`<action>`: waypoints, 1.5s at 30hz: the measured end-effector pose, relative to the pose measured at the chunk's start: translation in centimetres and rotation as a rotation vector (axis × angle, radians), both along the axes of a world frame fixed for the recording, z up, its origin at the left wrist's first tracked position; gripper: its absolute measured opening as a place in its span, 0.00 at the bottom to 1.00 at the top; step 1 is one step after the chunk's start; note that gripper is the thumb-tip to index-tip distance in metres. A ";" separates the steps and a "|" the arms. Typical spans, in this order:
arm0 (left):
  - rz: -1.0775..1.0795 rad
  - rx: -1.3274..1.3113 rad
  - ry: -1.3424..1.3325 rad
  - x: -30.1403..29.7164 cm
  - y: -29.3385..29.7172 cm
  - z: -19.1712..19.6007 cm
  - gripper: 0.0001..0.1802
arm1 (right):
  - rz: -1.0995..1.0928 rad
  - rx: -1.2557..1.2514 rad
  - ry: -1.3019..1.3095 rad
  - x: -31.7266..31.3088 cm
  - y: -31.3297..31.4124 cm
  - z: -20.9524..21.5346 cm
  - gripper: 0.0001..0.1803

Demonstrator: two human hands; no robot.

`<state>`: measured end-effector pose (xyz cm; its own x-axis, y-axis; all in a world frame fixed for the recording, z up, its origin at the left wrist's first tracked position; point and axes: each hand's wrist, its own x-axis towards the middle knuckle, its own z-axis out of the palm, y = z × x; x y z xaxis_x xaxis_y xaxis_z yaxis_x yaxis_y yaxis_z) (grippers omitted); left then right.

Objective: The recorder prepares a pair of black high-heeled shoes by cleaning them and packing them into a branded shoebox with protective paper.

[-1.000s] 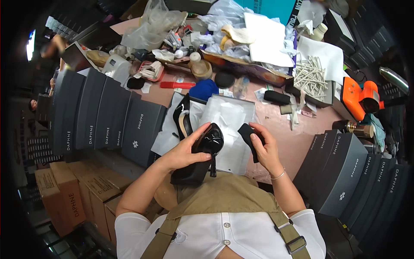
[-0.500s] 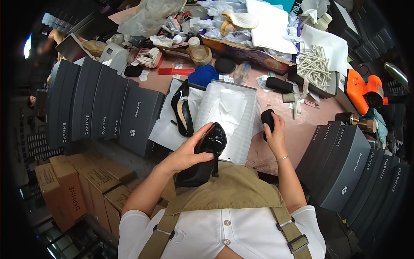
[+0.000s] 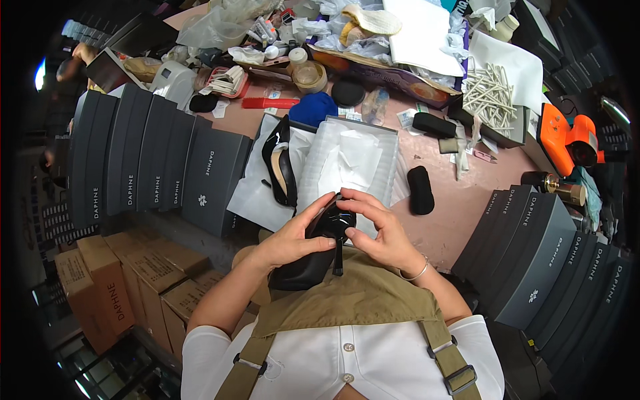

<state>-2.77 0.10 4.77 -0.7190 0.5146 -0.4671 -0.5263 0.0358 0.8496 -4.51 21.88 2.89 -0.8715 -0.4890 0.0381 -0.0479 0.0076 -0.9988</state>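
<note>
A black high-heeled shoe is at my apron, with its glossy heel part up and its thin heel hanging down. My left hand wraps around its side and keeps hold of it. The fingers of my right hand rest at the back of the shoe, thumb near the top of the heel. On the table to the right lies a dark oblong pad or brush, apart from both hands. The matching black shoe lies on white paper to the left of an open shoebox with white tissue inside.
Grey shoeboxes stand in a row at left, and more boxes at right. Behind are a blue cloth, a red comb, a box of white sticks and an orange tool. Brown cartons stand low at left.
My right hand has let go of the dark oblong pad or brush, leaving it on the table, and has moved left onto the shoe. My left hand still holds the shoe.
</note>
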 end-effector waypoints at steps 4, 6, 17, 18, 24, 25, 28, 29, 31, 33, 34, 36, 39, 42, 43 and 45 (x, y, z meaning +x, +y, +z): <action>0.006 0.026 -0.042 0.2 0.2 -0.3 0.48 | 0.039 0.084 0.016 -0.3 0.4 0.3 0.23; 0.004 0.029 -0.051 0.4 0.3 -0.6 0.48 | 0.040 0.130 0.020 -0.3 0.5 0.4 0.22; -0.014 0.008 -0.009 0.9 0.4 -1.0 0.48 | 0.077 0.109 -0.089 -0.5 1.0 -0.7 0.18; -0.008 0.017 -0.016 0.9 0.4 -0.9 0.48 | 0.074 0.102 -0.092 -0.5 1.0 -0.6 0.18; -0.002 -0.003 -0.018 0.9 0.3 -1.1 0.48 | 0.034 0.151 -0.050 -0.1 0.3 0.8 0.19; 0.003 -0.007 -0.017 1.0 0.3 -1.2 0.48 | 0.034 0.156 -0.059 -0.1 0.2 0.8 0.19; 0.012 -0.010 -0.012 1.1 0.3 -1.1 0.48 | 0.039 0.155 -0.082 -0.2 0.2 0.8 0.19; 0.015 -0.009 -0.010 1.1 0.3 -1.1 0.48 | 0.044 0.143 -0.086 -0.3 0.2 0.7 0.18; 0.010 -0.007 -0.013 1.1 0.3 -1.0 0.47 | 0.047 0.124 -0.084 -0.3 0.4 0.3 0.18; 0.007 -0.011 0.003 1.1 0.2 -0.9 0.47 | 0.044 0.111 -0.074 -0.1 0.4 0.0 0.18; 0.004 -0.015 0.022 1.1 0.2 -0.9 0.48 | 0.040 0.095 -0.075 0.0 0.4 0.0 0.18; 0.003 -0.001 0.048 1.1 0.1 -0.9 0.48 | 0.032 0.062 -0.076 0.1 0.3 0.0 0.19; 0.044 0.094 0.017 1.1 -0.4 -0.8 0.48 | 0.036 0.018 -0.105 0.4 0.1 0.2 0.19; 0.076 0.127 0.001 0.9 -0.6 -0.5 0.48 | -0.007 -0.070 -0.123 0.8 -0.1 0.0 0.18; 0.029 0.042 0.080 0.9 -0.4 -0.4 0.47 | -0.014 -0.068 -0.114 0.9 -0.2 0.0 0.17; -0.016 -0.087 0.141 1.0 -0.4 -0.1 0.47 | -0.029 -0.063 -0.095 1.1 -0.2 -0.1 0.17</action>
